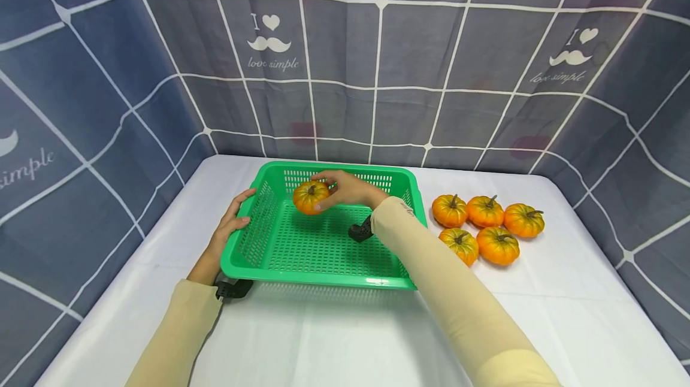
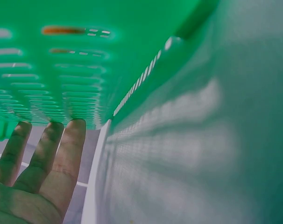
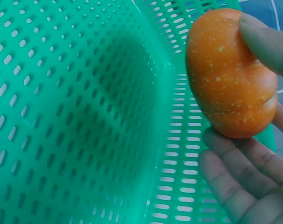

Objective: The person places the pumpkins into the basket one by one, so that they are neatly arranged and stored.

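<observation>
Inside the green plastic basket [image 1: 323, 280], over its back left part, my right hand [image 1: 347, 188] holds a small orange pumpkin [image 1: 308, 196]. The right wrist view shows this pumpkin [image 3: 228, 74] from below, thumb on one side and fingers on the other, with a shadow on the perforated floor beneath it. My left hand [image 1: 229, 225] rests against the basket's left side, thumb and a finger at the rim. In the left wrist view its fingers [image 2: 69, 158] are straight, with tips at the basket's slotted outer wall [image 2: 81, 88].
Several more small pumpkins [image 1: 498, 246] sit in two rows right of the basket, close to my right sleeve [image 1: 447, 291]. All stand on a white-covered table [image 1: 334, 339]. Grey checked curtains [image 1: 345, 45] hang behind and at both sides.
</observation>
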Demonstrator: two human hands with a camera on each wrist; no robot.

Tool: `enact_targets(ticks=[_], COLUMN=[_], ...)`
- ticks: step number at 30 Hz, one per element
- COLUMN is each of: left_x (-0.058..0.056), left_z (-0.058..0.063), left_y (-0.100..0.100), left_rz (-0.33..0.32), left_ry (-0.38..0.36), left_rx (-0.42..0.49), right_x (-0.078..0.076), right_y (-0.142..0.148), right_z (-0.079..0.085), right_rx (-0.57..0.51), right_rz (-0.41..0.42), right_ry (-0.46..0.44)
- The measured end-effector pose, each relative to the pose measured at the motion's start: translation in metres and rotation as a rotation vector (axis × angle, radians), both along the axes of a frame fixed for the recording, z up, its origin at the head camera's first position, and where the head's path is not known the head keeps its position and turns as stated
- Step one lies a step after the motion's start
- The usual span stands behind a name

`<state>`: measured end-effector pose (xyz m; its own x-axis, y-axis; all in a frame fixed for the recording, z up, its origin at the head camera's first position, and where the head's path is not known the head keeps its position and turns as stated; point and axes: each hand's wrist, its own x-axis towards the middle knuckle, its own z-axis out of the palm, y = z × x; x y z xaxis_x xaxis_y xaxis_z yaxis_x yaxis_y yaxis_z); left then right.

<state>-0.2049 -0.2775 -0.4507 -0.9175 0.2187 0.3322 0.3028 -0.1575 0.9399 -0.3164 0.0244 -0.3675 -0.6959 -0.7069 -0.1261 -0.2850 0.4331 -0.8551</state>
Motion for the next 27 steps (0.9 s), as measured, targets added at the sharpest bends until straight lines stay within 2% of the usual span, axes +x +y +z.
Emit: enact_targets(ticks=[10, 15, 19, 27], left_x=[-0.001, 0.000, 0.001, 0.000], left_z=[0.001, 0.002, 0.002, 0.002], left_y=[0.001, 0.001, 0.001, 0.001], left_rz=[-0.001, 0.006, 0.017, -0.015], left_ry=[0.009, -0.010, -0.028, -0.003], left_rx=[0.009, -0.004, -0.026, 0.021], right_x=[0.000, 0.000, -0.001, 0.001], right_y=[-0.017, -0.026, -0.032, -0.043], right_z=[-0.018, -0.025, -0.030, -0.037], right_rx=[0.057, 0.090, 0.135, 0.212], right_rz=[-0.047, -0.042, -0.029, -0.033], right_ry=[0.050, 0.055, 0.094, 0.164])
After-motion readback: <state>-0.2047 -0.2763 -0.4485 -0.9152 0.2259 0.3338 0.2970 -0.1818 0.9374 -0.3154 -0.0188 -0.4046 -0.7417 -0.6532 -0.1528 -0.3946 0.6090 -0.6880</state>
